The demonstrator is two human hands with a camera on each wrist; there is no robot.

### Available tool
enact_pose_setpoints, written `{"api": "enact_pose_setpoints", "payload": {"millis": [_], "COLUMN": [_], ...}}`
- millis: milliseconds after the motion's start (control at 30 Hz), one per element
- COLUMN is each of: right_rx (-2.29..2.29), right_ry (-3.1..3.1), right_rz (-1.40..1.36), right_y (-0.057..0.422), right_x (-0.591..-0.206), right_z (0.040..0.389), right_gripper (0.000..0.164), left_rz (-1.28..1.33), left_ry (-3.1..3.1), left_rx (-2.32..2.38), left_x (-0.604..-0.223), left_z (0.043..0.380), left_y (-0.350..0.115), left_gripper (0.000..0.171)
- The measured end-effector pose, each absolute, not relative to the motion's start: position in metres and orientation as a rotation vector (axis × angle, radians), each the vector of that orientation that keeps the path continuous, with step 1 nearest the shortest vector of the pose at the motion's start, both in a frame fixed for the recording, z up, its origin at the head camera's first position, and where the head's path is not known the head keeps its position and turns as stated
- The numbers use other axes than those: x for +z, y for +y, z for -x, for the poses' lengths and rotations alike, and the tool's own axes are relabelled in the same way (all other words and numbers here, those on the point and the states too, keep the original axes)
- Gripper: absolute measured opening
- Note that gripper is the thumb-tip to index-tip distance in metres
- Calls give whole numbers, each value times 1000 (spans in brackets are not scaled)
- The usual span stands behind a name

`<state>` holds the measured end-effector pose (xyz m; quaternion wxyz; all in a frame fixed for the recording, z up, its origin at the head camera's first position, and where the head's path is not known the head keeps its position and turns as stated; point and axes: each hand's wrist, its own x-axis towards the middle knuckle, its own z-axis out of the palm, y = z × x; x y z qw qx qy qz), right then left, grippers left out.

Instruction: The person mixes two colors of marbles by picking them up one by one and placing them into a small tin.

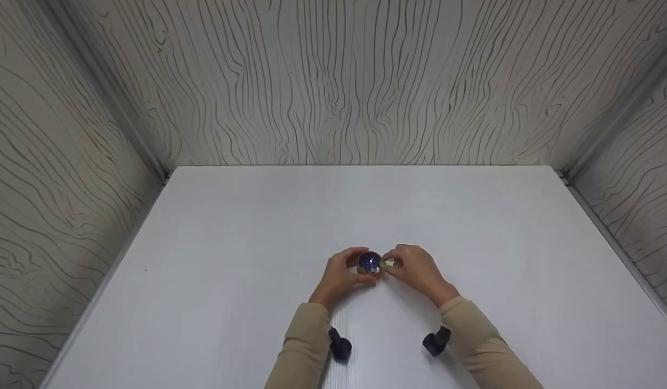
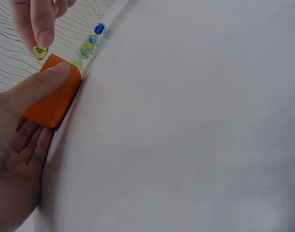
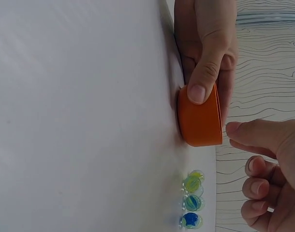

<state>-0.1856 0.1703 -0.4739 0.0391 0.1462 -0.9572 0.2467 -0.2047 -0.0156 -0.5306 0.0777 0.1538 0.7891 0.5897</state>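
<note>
A small orange cup (image 2: 50, 107) with a dark blue inside stands on the table, its mouth upward. My left hand (image 1: 339, 275) grips it from the left, thumb and fingers around the wall (image 3: 201, 124). At its right side, by the rim, is my right hand (image 1: 419, 270). Between thumb and finger that hand pinches a yellow-green marble (image 2: 40, 51), visible in the left wrist view. Several glass marbles (image 3: 192, 202), yellow-green and blue, sit in a row beside the cup, partly under the right hand in the head view.
A white table (image 1: 231, 227) lies under both hands. Walls with a wood-grain line pattern (image 1: 333, 81) rise behind it and at both sides. Black camera mounts (image 1: 340, 348) hang at the inner sides of both beige sleeves (image 1: 306, 340).
</note>
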Motion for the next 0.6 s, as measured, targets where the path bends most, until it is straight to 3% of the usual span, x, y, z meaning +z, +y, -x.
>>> {"api": "enact_pose_setpoints", "payload": {"millis": [600], "right_rx": [735], "right_ry": [-2934], "right_rz": [-447], "right_y": [165], "right_x": [-479], "right_z": [190], "right_gripper": [13], "left_rz": [-432], "left_ry": [2350], "left_rx": [1784], "left_x": [-532], "left_z": [205], "left_y": [-14], "left_gripper": [62]}}
